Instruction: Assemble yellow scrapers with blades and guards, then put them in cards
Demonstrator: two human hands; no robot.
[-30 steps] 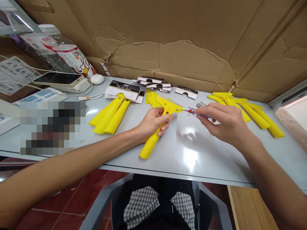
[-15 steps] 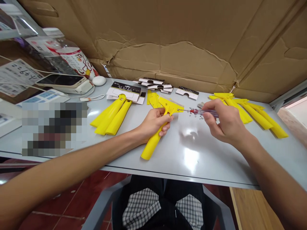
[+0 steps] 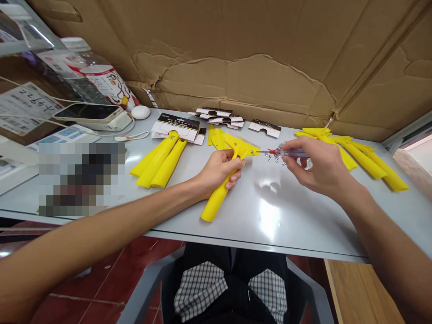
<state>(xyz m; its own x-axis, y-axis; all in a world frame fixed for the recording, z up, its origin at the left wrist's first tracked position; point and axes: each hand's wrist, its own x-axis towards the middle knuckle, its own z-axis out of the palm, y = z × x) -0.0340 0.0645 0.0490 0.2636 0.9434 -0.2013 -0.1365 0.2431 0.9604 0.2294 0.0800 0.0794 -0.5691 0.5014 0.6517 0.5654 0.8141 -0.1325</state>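
Note:
My left hand [image 3: 221, 173] is wrapped round the neck of a yellow scraper-shaped tool [image 3: 214, 202], its wide head up and its handle slanting down toward the table's front edge. In my right hand [image 3: 320, 166] is a screwdriver [image 3: 293, 153] with a clear handle and red collar. Its thin shaft points left, and the tip meets a small screw at the right end of the yellow head. Several small silver screws [image 3: 270, 157] lie on the table just behind the shaft. Flat yellow pieces [image 3: 218, 138] rest behind the held tool.
Yellow handles with a black-and-white card [image 3: 177, 127] lie left of centre. More cards [image 3: 219, 118] sit at the back, and several yellow handles [image 3: 367, 159] lie at the right. A phone [image 3: 88, 112], a bottle [image 3: 101, 81] and cables are at the left. Cardboard [image 3: 236, 49] stands behind.
The view has shifted slightly. My right hand's fingers have changed position a little on the screwdriver handle; its tip stays at the screw. My left hand keeps the same hold.

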